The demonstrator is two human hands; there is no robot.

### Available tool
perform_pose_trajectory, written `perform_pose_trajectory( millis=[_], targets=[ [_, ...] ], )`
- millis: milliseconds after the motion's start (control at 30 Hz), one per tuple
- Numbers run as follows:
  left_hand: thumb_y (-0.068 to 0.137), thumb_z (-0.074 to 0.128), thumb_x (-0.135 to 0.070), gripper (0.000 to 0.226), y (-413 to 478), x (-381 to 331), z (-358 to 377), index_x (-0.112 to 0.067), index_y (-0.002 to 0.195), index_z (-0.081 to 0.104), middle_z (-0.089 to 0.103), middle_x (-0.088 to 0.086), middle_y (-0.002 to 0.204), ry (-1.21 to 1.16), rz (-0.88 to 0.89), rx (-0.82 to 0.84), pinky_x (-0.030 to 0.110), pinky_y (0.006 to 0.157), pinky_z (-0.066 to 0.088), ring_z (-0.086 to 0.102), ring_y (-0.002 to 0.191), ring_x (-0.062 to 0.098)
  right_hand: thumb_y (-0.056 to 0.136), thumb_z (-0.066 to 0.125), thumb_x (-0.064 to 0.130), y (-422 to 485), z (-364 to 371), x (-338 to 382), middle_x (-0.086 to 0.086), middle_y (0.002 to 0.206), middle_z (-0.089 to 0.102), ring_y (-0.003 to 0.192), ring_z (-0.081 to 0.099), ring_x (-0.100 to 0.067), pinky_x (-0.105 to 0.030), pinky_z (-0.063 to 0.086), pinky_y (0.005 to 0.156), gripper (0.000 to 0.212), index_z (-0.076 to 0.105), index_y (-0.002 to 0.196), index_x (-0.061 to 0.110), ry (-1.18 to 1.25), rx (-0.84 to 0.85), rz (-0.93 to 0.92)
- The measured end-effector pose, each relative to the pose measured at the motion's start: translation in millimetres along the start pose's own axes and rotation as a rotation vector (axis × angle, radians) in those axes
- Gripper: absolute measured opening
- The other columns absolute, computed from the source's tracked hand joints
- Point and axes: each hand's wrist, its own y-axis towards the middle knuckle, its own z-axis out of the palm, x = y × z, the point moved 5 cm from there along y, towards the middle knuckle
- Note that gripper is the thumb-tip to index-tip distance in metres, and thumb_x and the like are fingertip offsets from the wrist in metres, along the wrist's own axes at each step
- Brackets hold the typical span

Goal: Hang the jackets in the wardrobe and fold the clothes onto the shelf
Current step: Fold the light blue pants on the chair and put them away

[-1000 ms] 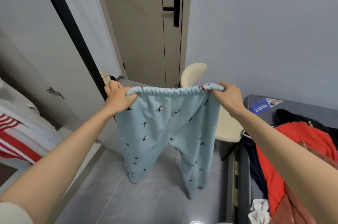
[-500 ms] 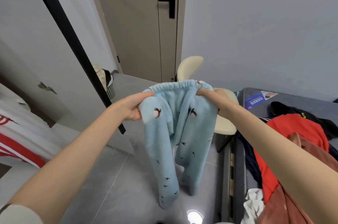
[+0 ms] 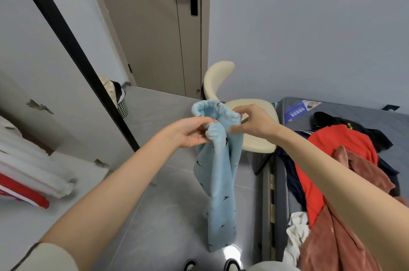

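Light blue fleece trousers [image 3: 219, 182] with small dark bird prints hang folded lengthwise, legs together, over the grey floor. My left hand [image 3: 190, 132] pinches the bunched waistband from the left. My right hand [image 3: 254, 123] is at the waistband's right side, thumb and fingers partly spread, touching the elastic edge. A pile of clothes lies on the bed at the right: a red garment [image 3: 338, 153], a dusty pink one [image 3: 345, 237], dark ones [image 3: 345, 120] and a white one [image 3: 296, 233]. Folded white and red-striped clothes [image 3: 26, 180] sit on the wardrobe shelf at the left.
A cream chair [image 3: 250, 124] stands just behind the trousers. The wardrobe door with a black edge [image 3: 73, 49] stands open at the left. A laundry basket [image 3: 119, 102] sits behind it. A closed door [image 3: 159, 27] is ahead. The bed [image 3: 354, 111] fills the right.
The waistband, stretched wide a second ago, has been brought together. My hands have closed in on each other and the two legs now hang as one narrow strip.
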Motion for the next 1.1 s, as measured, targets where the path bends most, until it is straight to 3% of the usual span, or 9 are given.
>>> perform_pose_trajectory(
  millis=[200,300,367,500,633,800,933,1033,1100],
  targets=[
    [0.091,0.059,-0.004,0.007,3.7,-2.4,6.6,0.001,0.086,0.062,0.068,0.011,0.073,-0.021,-0.007,-0.003,0.027,0.056,0.058,0.07,0.059,0.016,0.075,0.072,0.0,-14.4,7.3,-12.1,-0.008,0.089,0.062,0.074,0.053,-0.017,-0.027,0.045,0.07,0.037,0.052,0.096,0.023,0.217,0.08,0.079],
    [0.091,0.057,-0.002,0.006,1.6,-6.6,12.7,0.0,0.088,0.062,0.064,0.011,0.083,-0.04,0.007,0.028,0.026,0.059,0.058,0.069,0.066,0.016,0.064,0.085,0.019,-24.0,14.1,-14.8,-0.002,0.107,0.058,0.091,0.058,-0.016,-0.029,0.051,0.08,0.061,0.044,0.109,0.027,0.075,0.016,0.06],
    [0.093,0.054,-0.002,0.009,0.1,-12.5,20.7,-0.002,0.087,0.06,0.061,0.01,0.086,0.004,0.04,0.067,0.025,0.062,0.058,0.065,0.075,0.015,0.06,0.087,0.027,-27.4,16.9,-10.5,0.009,0.1,0.054,0.087,0.055,-0.002,-0.014,0.048,0.071,0.07,0.039,0.111,0.024,-0.039,-0.099,-0.022],
    [0.099,0.048,-0.011,0.016,-12.3,-29.4,42.0,-0.003,0.091,0.059,0.066,0.008,0.084,0.281,0.102,0.215,0.023,0.064,0.059,0.07,0.072,0.012,0.071,0.078,0.019,-31.7,12.5,-9.0,0.017,0.086,0.048,0.071,0.052,0.002,-0.009,0.04,0.055,0.052,0.036,0.103,0.019,-0.073,-0.305,-0.123],
    [0.103,0.038,-0.015,0.029,-24.0,-38.4,49.7,-0.001,0.09,0.059,0.066,0.009,0.09,0.459,0.088,0.331,0.021,0.074,0.057,0.07,0.079,0.01,0.069,0.074,0.019,-36.8,11.0,-11.2,0.015,0.088,0.046,0.066,0.052,0.008,-0.01,0.04,0.05,0.053,0.033,0.104,0.019,-0.027,-0.329,-0.11],
    [0.104,0.035,-0.021,0.032,-20.5,-35.3,45.2,0.002,0.11,0.056,0.065,0.013,0.108,0.384,0.051,0.351,0.027,0.091,0.052,0.064,0.103,0.022,0.073,0.075,0.017,-39.2,11.2,-15.3,0.015,0.088,0.049,0.068,0.053,0.013,-0.005,0.038,0.051,0.05,0.036,0.104,0.017,0.012,-0.352,-0.103],
    [0.101,0.04,-0.022,0.035,-20.2,-24.8,41.3,0.001,0.123,0.054,0.065,0.011,0.118,0.229,0.032,0.456,0.03,0.087,0.055,0.067,0.1,0.022,0.078,0.069,0.014,-38.8,-5.3,-20.3,0.014,0.073,0.051,0.059,0.05,0.004,-0.009,0.036,0.05,0.028,0.045,0.094,0.016,-0.04,-0.434,-0.064],
    [0.094,0.048,-0.004,0.029,-7.8,-24.4,27.2,-0.014,0.116,0.065,0.056,0.003,0.132,0.323,0.252,0.325,0.029,0.077,0.057,0.066,0.105,0.019,0.074,0.063,0.001,-38.6,-16.4,-22.4,0.012,0.067,0.05,0.055,0.047,0.004,-0.01,0.034,0.05,0.027,0.047,0.084,0.02,0.044,-0.447,-0.053],
    [0.089,0.05,0.004,0.039,-0.2,-29.2,12.2,-0.02,0.117,0.063,0.048,0.0,0.135,0.711,0.57,0.097,0.016,0.081,0.052,0.06,0.106,0.011,0.072,0.061,0.003,-38.9,-23.4,-18.3,0.012,0.069,0.05,0.056,0.045,0.005,-0.01,0.035,0.052,0.026,0.047,0.08,0.024,0.114,-0.434,-0.071]
  ],
)
